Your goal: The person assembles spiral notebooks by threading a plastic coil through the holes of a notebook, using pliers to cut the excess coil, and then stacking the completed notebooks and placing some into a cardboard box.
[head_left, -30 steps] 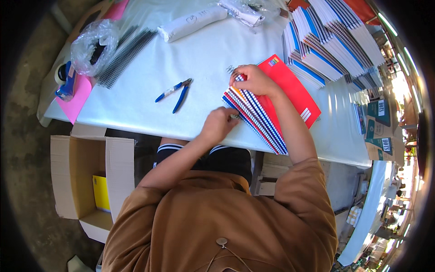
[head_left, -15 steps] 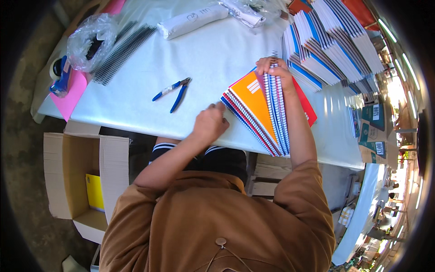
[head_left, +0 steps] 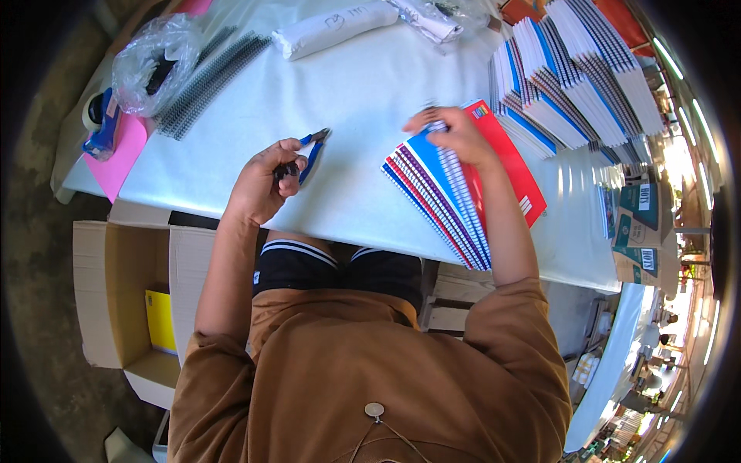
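Observation:
At the middle of the table my left hand [head_left: 266, 181] is closed around the blue-handled pliers [head_left: 312, 151]. Their jaws point away from me, and one handle shows beyond the fingers. A small dark part, which I cannot make out, shows between the fingers. To the right, my right hand [head_left: 459, 137] is smeared by motion, its fingers curled over the far ends of the coils on a fanned stack of spiral notebooks [head_left: 428, 181]. Blue, red and purple edges show in the fan. A red-covered notebook [head_left: 509, 166] lies partly under my right forearm.
Piles of spiral-bound books [head_left: 571, 77] stand at the far right. Loose black binding coils [head_left: 212, 85], a plastic bag [head_left: 154, 62] and a blue tape dispenser [head_left: 103, 127] lie left. A white wrapped roll [head_left: 336, 29] lies at the back. An open carton [head_left: 96, 293] sits below the table's left edge.
My left hand has left the notebooks' left edge, moved left and closed on the pliers. My right hand has shifted slightly; a blue cover shows where the orange one was.

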Available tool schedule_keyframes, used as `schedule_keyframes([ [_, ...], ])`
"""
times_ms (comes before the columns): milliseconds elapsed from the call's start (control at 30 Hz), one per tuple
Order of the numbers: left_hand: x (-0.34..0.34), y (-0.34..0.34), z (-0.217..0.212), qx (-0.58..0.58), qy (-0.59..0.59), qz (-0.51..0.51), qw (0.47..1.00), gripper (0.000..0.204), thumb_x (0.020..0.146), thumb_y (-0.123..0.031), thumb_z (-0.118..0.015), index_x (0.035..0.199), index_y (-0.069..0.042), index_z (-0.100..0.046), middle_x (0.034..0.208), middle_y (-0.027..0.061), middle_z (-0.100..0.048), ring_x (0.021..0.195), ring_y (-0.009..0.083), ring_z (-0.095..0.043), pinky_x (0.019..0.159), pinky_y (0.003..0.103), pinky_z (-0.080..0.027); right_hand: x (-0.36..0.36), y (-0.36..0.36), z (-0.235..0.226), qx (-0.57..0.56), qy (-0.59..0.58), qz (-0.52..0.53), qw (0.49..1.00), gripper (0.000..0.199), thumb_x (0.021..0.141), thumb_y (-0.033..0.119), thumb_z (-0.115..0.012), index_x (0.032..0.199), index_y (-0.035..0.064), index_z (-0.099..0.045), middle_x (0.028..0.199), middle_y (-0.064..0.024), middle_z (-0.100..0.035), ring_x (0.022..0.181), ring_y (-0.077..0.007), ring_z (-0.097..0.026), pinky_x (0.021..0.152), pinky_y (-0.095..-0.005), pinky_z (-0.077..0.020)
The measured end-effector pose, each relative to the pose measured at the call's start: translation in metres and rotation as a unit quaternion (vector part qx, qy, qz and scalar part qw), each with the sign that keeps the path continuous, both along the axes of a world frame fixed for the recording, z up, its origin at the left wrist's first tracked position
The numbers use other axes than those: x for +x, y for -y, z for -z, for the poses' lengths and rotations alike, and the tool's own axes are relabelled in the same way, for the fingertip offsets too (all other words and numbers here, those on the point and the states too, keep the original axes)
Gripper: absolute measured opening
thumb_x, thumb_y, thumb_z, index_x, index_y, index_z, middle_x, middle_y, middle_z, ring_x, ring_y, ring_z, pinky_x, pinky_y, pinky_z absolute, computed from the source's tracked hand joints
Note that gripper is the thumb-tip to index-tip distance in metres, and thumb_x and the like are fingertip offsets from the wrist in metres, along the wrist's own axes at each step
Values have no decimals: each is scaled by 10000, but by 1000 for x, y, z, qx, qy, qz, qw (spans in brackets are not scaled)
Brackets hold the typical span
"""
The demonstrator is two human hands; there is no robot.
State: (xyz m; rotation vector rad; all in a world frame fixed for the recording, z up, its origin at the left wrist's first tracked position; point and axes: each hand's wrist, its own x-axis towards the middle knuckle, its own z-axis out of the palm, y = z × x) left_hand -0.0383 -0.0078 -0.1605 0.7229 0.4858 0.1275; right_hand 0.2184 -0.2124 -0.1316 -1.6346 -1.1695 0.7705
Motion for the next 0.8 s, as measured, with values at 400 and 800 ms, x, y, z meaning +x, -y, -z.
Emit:
schedule_keyframes([
  [400,-8,-115,-3,-231,151,-132,952,171,857,-113,-531,923,42,-556,926,120,-626,738,125,-645,570,202,-523,-11,4,3,-42,305,-5,951,183,652,122,-656,751,-25,-610,773,-177,-615,721,-332,-589,661,-360,-468],
  [800,66,-64,-49,386,150,-106,904,281,889,-253,-480,1038,-52,-609,1100,99,-561,1051,206,-516,911,354,-388,19,19,-39,68,221,63,971,168,661,150,-564,702,-10,-530,614,-88,-516,588,-147,-470,583,-276,-404],
])
